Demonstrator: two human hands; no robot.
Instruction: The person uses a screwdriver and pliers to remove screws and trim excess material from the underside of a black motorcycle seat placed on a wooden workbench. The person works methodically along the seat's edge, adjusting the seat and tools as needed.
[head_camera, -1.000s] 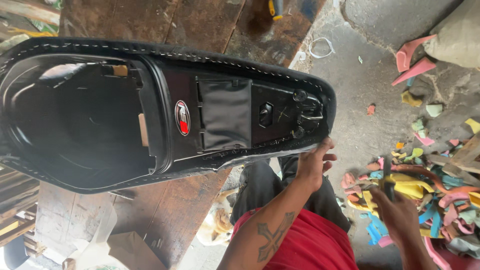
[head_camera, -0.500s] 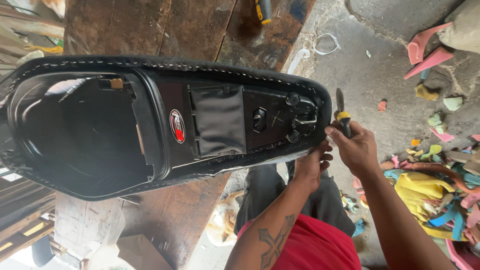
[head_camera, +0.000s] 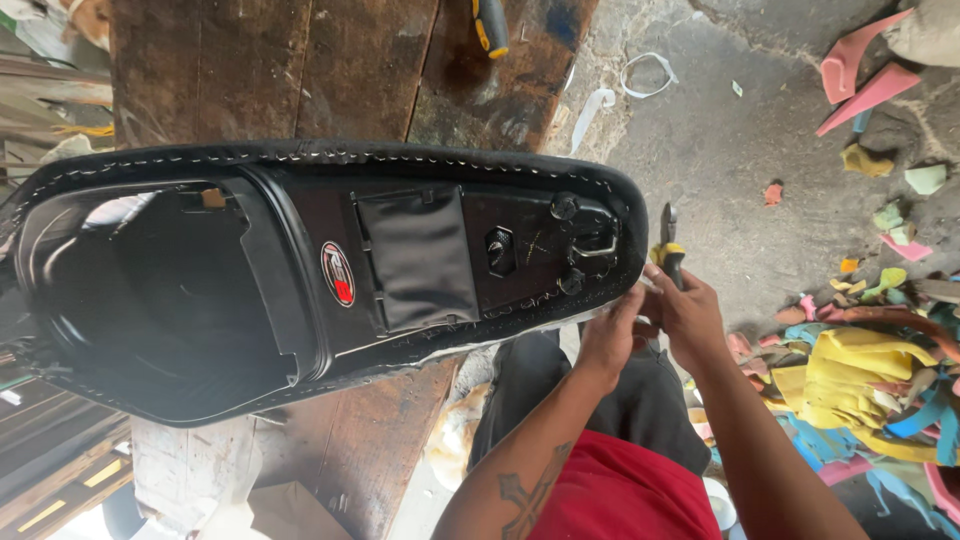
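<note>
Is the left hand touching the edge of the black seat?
Touching: the head view shows the left hand with its fingertips pressed on the rim of the black seat.

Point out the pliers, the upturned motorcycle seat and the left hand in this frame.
pliers (head_camera: 669, 240): head view, on the dark jaws above the yellow grip.
motorcycle seat (head_camera: 300, 290): head view, on the black plastic underside.
left hand (head_camera: 612, 335): head view, on the back of the hand.
</note>
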